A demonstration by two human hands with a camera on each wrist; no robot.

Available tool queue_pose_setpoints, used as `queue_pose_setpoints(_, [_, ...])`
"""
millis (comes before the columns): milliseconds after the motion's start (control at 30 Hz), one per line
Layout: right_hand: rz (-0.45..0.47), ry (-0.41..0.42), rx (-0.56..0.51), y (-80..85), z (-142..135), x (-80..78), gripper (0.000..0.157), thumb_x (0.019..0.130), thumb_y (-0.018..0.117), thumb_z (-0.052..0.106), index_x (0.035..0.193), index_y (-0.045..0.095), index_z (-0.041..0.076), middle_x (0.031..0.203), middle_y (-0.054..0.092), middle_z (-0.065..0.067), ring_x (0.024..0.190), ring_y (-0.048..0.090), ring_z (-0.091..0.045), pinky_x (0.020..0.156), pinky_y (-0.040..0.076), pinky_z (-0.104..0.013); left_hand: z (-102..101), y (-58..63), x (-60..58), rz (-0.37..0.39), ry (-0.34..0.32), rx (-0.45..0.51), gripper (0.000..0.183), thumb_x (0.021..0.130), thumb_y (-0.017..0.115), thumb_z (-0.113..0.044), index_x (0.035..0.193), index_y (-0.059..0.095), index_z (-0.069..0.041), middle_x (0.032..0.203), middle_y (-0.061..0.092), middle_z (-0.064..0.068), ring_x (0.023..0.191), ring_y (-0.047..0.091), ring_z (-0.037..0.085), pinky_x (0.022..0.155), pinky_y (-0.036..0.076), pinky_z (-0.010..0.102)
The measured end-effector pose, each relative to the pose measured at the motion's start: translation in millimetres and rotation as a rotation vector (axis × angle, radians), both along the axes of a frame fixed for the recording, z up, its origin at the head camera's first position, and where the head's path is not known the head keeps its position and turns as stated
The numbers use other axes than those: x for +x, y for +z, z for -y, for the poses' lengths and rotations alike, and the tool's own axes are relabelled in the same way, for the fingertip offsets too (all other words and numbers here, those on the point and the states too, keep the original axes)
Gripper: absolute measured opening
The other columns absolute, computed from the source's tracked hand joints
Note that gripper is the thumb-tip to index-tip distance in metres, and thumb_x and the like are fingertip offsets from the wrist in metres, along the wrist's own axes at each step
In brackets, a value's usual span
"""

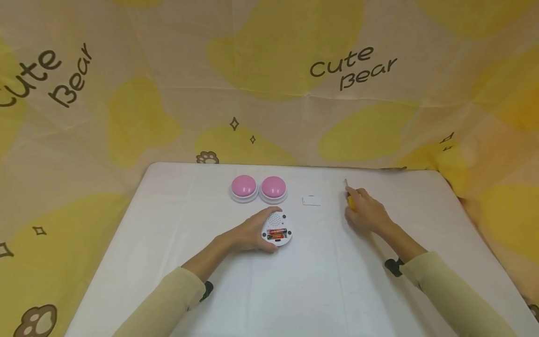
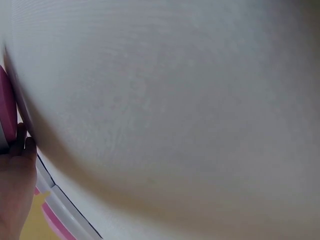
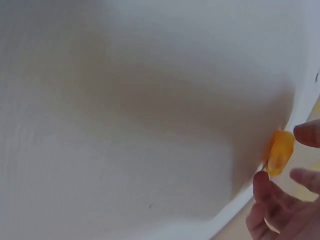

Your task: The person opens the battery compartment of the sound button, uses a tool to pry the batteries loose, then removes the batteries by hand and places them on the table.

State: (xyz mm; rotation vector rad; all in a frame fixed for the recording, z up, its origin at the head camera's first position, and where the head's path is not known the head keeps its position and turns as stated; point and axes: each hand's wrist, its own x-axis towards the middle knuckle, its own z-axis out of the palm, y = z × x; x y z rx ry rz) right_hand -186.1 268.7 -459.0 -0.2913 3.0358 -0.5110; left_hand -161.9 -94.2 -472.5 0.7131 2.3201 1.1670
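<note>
My left hand (image 1: pixel 251 232) grips an upturned round button (image 1: pixel 284 221) between thumb and fingers. The button's white underside faces up, showing speaker holes, small dark feet and an uncovered compartment with two red batteries (image 1: pixel 276 233). In the left wrist view, its pink dome (image 2: pixel 7 107) shows beside the left hand (image 2: pixel 16 185). On the right, my right hand (image 1: pixel 367 213) has its fingers spread around the yellow handle of a screwdriver (image 1: pixel 351 202), whose thin shaft points away. The right wrist view has the handle (image 3: pixel 281 152) between the thumb and fingertips of the right hand (image 3: pixel 287 207); firm contact is unclear.
Two more buttons with pink domes, a left one (image 1: pixel 244 187) and a right one (image 1: pixel 273 188), stand side by side behind the left hand. A small white rectangular cover (image 1: pixel 311 201) lies to their right. Behind the white table (image 1: pixel 303 290) hangs a yellow patterned cloth (image 1: pixel 269 107).
</note>
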Motion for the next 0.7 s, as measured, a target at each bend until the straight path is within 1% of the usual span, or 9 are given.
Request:
queue_pose_setpoints(100, [-0.113, -0.009, -0.022, 0.4, 7, 0.9, 0.058, 0.093, 0.060, 0.022, 0.145, 0.043, 0.002, 0.133, 0.049, -0.031, 0.098, 0.059, -0.045, 0.083, 0.047, -0.060, 0, 0.4, 0.1, 0.003, 0.002, -0.001, 0.099, 0.072, 0.088, -0.023, 0.152, 0.031, -0.023, 0.142, 0.045, -0.002, 0.123, 0.045, 0.016, 0.111, 0.033, 0.043])
queue_pose_setpoints(167, [-0.180, 0.006, -0.055, 1.5, 14, 1.8, 0.057, 0.093, 0.063, 0.024, 0.143, 0.046, 0.003, 0.134, 0.051, -0.029, 0.106, 0.057, -0.048, 0.088, 0.045, -0.062, 0, 0.5, -0.1, 0.003, 0.002, 0.000, 0.099, 0.072, 0.088, -0.023, 0.152, 0.031, -0.023, 0.142, 0.045, -0.002, 0.122, 0.045, 0.016, 0.111, 0.033, 0.042])
queue_pose_setpoints(267, [-0.241, 0.083, -0.119, 5.1, 27, 4.8, 0.056, 0.092, 0.067, 0.024, 0.140, 0.049, 0.002, 0.135, 0.054, -0.026, 0.116, 0.055, -0.047, 0.094, 0.042, -0.062, -1, 0.6, -0.1, 0.001, 0.003, -0.002, 0.099, 0.072, 0.088, -0.022, 0.152, 0.031, -0.023, 0.142, 0.046, -0.001, 0.122, 0.045, 0.016, 0.111, 0.033, 0.042])
queue_pose_setpoints(333, [-0.240, 0.142, -0.169, 8.6, 37, 8.3, 0.056, 0.092, 0.069, 0.024, 0.140, 0.051, 0.002, 0.137, 0.054, -0.023, 0.123, 0.052, -0.043, 0.099, 0.040, -0.061, -1, 0.8, -0.1, 0.003, 0.005, -0.005, 0.099, 0.072, 0.088, -0.022, 0.152, 0.031, -0.023, 0.142, 0.046, -0.001, 0.122, 0.045, 0.017, 0.111, 0.033, 0.043])
queue_pose_setpoints(467, [-0.174, 0.246, -0.263, 14.0, 59, 17.3, 0.055, 0.093, 0.070, 0.026, 0.141, 0.052, 0.005, 0.140, 0.055, -0.014, 0.130, 0.050, -0.035, 0.105, 0.039, -0.056, -1, 1.8, 0.2, 0.013, 0.009, -0.014, 0.099, 0.072, 0.088, -0.024, 0.152, 0.031, -0.023, 0.144, 0.044, -0.001, 0.124, 0.044, 0.017, 0.111, 0.033, 0.044])
queue_pose_setpoints(567, [-0.137, 0.320, -0.316, 16.7, 74, 24.8, 0.054, 0.092, 0.072, 0.025, 0.139, 0.054, 0.007, 0.139, 0.057, -0.010, 0.129, 0.052, -0.032, 0.105, 0.041, -0.053, -1, 2.4, 0.1, 0.019, 0.011, -0.016, 0.098, 0.073, 0.088, -0.024, 0.153, 0.031, -0.023, 0.146, 0.044, -0.001, 0.126, 0.044, 0.017, 0.112, 0.033, 0.044])
queue_pose_setpoints(700, [-0.152, 0.420, -0.355, 16.5, 89, 33.1, 0.051, 0.088, 0.077, 0.020, 0.134, 0.059, 0.007, 0.134, 0.062, -0.007, 0.125, 0.056, -0.030, 0.101, 0.045, -0.052, -1, 2.7, -0.3, 0.012, 0.005, -0.014, 0.098, 0.072, 0.088, -0.024, 0.152, 0.031, -0.022, 0.144, 0.045, -0.001, 0.124, 0.045, 0.016, 0.110, 0.034, 0.043])
